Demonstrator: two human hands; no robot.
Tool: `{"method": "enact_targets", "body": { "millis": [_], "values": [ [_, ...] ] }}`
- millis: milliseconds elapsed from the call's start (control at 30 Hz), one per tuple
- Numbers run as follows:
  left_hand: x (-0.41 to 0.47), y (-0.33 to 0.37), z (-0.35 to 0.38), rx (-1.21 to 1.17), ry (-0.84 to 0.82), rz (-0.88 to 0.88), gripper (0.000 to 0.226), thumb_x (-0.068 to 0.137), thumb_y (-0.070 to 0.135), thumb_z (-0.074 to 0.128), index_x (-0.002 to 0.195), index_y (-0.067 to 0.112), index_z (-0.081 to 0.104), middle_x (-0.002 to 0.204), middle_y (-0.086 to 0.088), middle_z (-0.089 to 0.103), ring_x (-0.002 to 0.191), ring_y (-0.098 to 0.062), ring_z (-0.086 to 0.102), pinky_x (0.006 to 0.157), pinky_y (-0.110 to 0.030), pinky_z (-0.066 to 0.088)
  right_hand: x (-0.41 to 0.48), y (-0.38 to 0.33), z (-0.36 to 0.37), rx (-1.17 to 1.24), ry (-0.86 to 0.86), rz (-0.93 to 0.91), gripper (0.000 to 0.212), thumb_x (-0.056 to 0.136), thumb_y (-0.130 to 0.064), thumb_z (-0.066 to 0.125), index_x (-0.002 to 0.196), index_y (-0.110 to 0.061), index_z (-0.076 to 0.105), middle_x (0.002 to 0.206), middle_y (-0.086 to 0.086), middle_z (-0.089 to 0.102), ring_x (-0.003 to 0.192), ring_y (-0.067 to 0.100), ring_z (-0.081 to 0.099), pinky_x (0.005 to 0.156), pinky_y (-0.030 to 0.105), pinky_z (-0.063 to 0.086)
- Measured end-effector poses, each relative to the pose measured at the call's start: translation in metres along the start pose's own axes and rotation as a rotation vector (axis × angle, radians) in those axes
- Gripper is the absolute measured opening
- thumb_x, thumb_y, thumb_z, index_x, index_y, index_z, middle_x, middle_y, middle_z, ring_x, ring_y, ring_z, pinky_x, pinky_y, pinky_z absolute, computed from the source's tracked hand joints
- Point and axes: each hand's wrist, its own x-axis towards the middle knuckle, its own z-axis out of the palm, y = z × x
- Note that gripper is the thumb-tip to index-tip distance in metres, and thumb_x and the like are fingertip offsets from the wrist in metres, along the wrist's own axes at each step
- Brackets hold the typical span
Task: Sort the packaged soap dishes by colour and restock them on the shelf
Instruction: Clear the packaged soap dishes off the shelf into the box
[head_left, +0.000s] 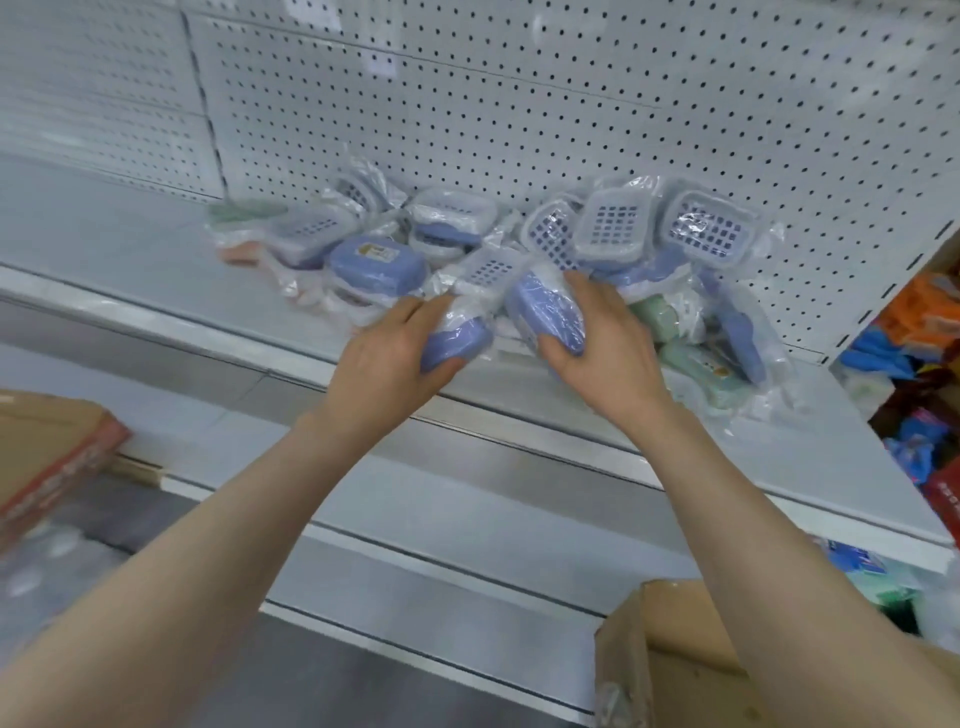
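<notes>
The left hand (387, 358) grips one blue packaged soap dish (457, 340), fingers over its wrap and thumb beneath. The right hand (605, 338) curls round a second blue soap dish (545, 312). The two packs sit close together near the front of the shelf (130, 244). The heap of bagged dishes (441, 228) lies against the pegboard back panel (519, 104), spreading from ten to two o'clock of the hands. It is mostly blue, with green packs (655, 314) at three o'clock of the right hand and a pink pack (239, 253) at the far nine o'clock end, so the sorting looks only partly done. The film is loose and glossy, so a pack held by its wrap alone could slide out and drop past the shelf lip toward the cardboard box (670, 660) at six o'clock. The upright dishes (613, 223) leaning on the panel at twelve o'clock of the right hand seem propped by their neighbours, so pulling one from below may topple them. Their white grid inserts face outward and mask the base colour, which invites a pack landing in the wrong group.
</notes>
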Motion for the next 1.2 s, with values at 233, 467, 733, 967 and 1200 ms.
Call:
{"method": "enact_targets", "body": {
  "millis": [233,467,733,967,1200],
  "values": [
    [-0.072,-0.099,-0.074,0.062,0.009,-0.242,0.060,0.082,0.036,0.073,0.134,0.015,0.051,0.114,-0.011,0.058,0.092,-0.040,0.061,0.067,-0.042,0.049,0.002,-0.126,0.073,0.101,-0.071,-0.111,0.066,0.085,-0.031,0.064,0.145,-0.021,0.038,0.131,0.009,0.051,0.112,0.033,0.054,0.081,0.039,0.046],
    [-0.174,-0.231,-0.157,0.133,-0.055,-0.451,0.061,0.085,0.035,0.071,0.138,0.014,0.049,0.121,-0.013,0.058,0.095,-0.038,0.061,0.071,-0.041,0.049,0.000,-0.285,0.185,0.209,-0.238,-0.186,0.061,0.085,-0.030,0.063,0.140,-0.024,0.038,0.120,0.005,0.052,0.099,0.030,0.058,0.072,0.035,0.043],
    [-0.291,-0.368,-0.228,0.227,-0.179,-0.673,0.058,0.084,0.040,0.067,0.136,0.023,0.048,0.117,-0.003,0.058,0.095,-0.028,0.061,0.069,-0.040,0.051,-0.016,-0.450,0.305,0.342,-0.444,-0.279,0.057,0.083,-0.027,0.060,0.136,-0.024,0.040,0.115,0.003,0.053,0.092,0.027,0.055,0.065,0.033,0.040],
    [-0.356,-0.461,-0.241,0.243,-0.229,-0.866,0.051,0.079,0.034,0.070,0.126,0.027,0.055,0.110,0.004,0.058,0.086,-0.026,0.062,0.058,-0.031,0.046,-0.004,-0.531,0.389,0.345,-0.596,-0.349,0.061,0.088,-0.028,0.060,0.144,-0.026,0.034,0.127,0.000,0.048,0.092,0.024,0.058,0.067,0.032,0.043],
    [-0.372,-0.543,-0.231,0.245,-0.286,-0.992,0.044,0.074,0.019,0.075,0.116,0.016,0.063,0.097,-0.002,0.061,0.079,-0.029,0.063,0.053,-0.030,0.042,0.042,-0.587,0.493,0.401,-0.717,-0.405,0.057,0.090,-0.026,0.060,0.142,-0.027,0.037,0.128,-0.005,0.050,0.105,0.019,0.055,0.074,0.036,0.050]
  ]
}}
